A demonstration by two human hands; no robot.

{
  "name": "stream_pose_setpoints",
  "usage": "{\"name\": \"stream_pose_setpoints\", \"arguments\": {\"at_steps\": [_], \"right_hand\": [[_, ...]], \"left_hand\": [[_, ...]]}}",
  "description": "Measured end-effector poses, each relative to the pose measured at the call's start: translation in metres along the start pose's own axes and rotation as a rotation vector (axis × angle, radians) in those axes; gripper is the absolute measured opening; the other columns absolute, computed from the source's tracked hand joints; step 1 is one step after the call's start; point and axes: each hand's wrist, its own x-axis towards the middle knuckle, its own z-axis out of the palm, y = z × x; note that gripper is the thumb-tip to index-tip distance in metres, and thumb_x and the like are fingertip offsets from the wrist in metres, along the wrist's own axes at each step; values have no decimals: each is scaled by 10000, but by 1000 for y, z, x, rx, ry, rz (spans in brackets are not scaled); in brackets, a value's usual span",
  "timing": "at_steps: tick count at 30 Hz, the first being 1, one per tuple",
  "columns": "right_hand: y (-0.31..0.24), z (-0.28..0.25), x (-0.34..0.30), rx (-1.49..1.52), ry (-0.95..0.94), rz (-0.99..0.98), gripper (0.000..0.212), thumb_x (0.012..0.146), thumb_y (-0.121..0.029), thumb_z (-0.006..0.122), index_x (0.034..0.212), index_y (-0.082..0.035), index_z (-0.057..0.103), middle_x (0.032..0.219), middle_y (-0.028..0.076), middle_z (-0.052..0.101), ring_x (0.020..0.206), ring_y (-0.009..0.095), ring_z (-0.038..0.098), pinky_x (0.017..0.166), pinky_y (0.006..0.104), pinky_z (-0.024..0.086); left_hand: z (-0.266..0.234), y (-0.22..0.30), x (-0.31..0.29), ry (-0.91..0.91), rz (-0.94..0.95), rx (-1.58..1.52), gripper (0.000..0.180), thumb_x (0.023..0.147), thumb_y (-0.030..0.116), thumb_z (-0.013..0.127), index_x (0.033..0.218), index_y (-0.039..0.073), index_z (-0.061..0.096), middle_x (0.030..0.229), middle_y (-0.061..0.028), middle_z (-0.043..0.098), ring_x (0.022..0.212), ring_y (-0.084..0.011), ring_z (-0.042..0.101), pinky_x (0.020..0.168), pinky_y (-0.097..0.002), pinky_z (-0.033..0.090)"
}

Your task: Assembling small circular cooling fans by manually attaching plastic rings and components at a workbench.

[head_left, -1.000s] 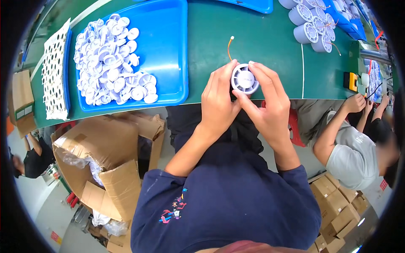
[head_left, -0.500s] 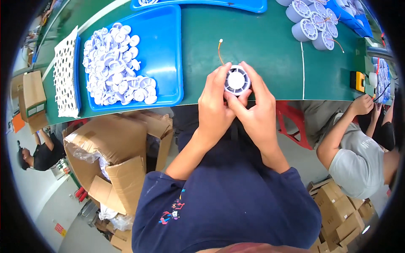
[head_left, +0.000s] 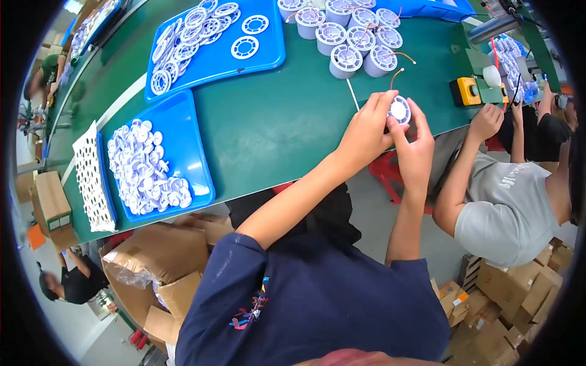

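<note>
The green worktop (head_left: 274, 122) runs across the upper part of the view, with a neighbouring person in a grey shirt (head_left: 506, 204) seated at its near edge on the right. A blue tray (head_left: 195, 165) near the worktop's near left edge holds a heap of small white parts (head_left: 143, 171), and a second blue tray (head_left: 268, 52) toward the far edge carries flat white rings (head_left: 189, 30). A cluster of white round fan housings (head_left: 348, 36) stands at the far edge, right of that tray. Over the near edge, the left hand (head_left: 366, 131) and right hand (head_left: 415, 149) both close their fingers around one small round white fan (head_left: 400, 110), held just above the worktop; its thin wire (head_left: 394, 76) seems to curl upward.
</note>
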Motion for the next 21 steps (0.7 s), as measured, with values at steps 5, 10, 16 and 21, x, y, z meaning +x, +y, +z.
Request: {"name": "stream_pose_setpoints", "arguments": {"at_steps": [5,10,16,21], "right_hand": [[-59,17,38,-436,37,-590,321,851,-142,849,1162,-79,799,1146,105,653,1128,310,580,960,431,481],[-44,80,84,-643,-220,-785,240,818,-153,855,1026,-79,761,1072,103,635,1068,328,584,912,464,481],[-65,66,61,-543,-303,-807,194,822,-96,828,964,-40,707,1058,115,602,1030,336,565,882,473,482],[-83,79,22,-490,-380,-758,227,813,-73,837,997,-22,714,1070,120,603,1033,334,575,890,456,502]], "left_hand": [[-7,-7,3,-46,78,37,571,883,113,815,1390,-10,583,1337,-236,654,1176,-462,674,950,-509,571],[-24,-2,-5,-114,33,-38,546,904,138,789,1396,-16,609,1412,-293,615,1336,-490,569,1089,-511,490],[-98,26,-90,23,-86,340,948,864,239,906,1602,-39,380,1527,-274,528,1424,-473,510,1197,-517,430],[-145,19,-82,244,-135,428,946,833,186,915,1603,-7,400,1484,-268,554,1371,-447,557,1144,-493,478]]}}
